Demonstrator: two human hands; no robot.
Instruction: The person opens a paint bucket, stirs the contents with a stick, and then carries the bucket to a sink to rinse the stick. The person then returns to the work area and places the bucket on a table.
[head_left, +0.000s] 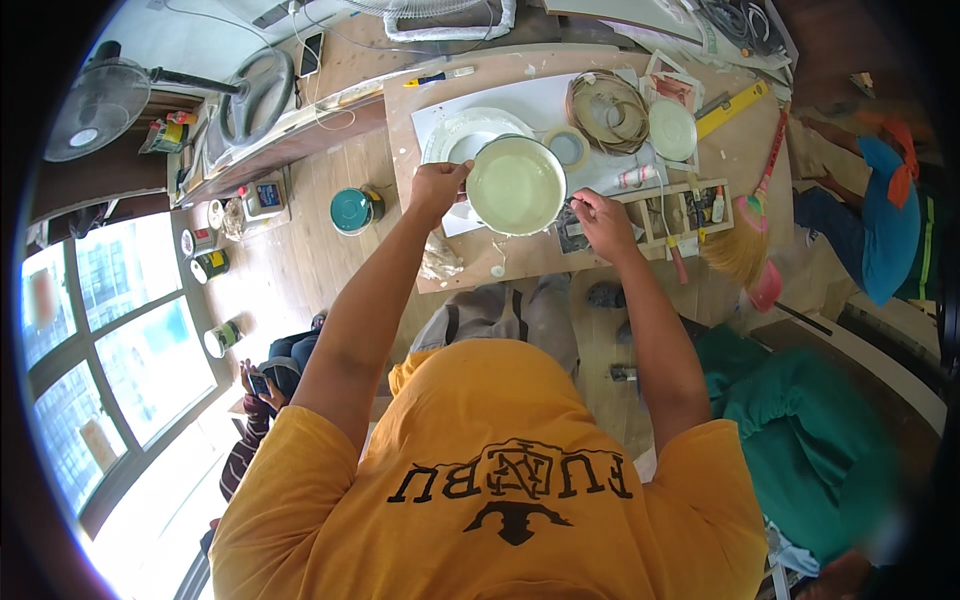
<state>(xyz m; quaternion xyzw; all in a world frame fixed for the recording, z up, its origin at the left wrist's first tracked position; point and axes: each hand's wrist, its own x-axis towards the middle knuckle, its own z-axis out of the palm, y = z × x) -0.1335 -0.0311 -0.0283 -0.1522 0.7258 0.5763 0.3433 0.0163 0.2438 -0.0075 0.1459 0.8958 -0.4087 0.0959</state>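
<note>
A round paint can (516, 187) with pale yellow-green paint inside is in front of me, over the near part of the work table. My left hand (438, 192) grips its left rim, thumb on the edge. At its right side my right hand (604, 222) is closed, fingers pinched against the can's edge; a small dark part shows at the fingertips. Partly hidden behind the can lies a white round tray or lid (455, 133) on a white sheet. Just beyond the can's right side is a roll of tape (567, 148).
The brown table (400, 110) also bears a coil of edging strip (607, 110), a pale lid (672, 130), a yellow level (730, 110) and a divided wooden box (680, 212). A broom (740, 240) leans at right. A teal can (352, 211) stands on the floor; other people are nearby on both sides.
</note>
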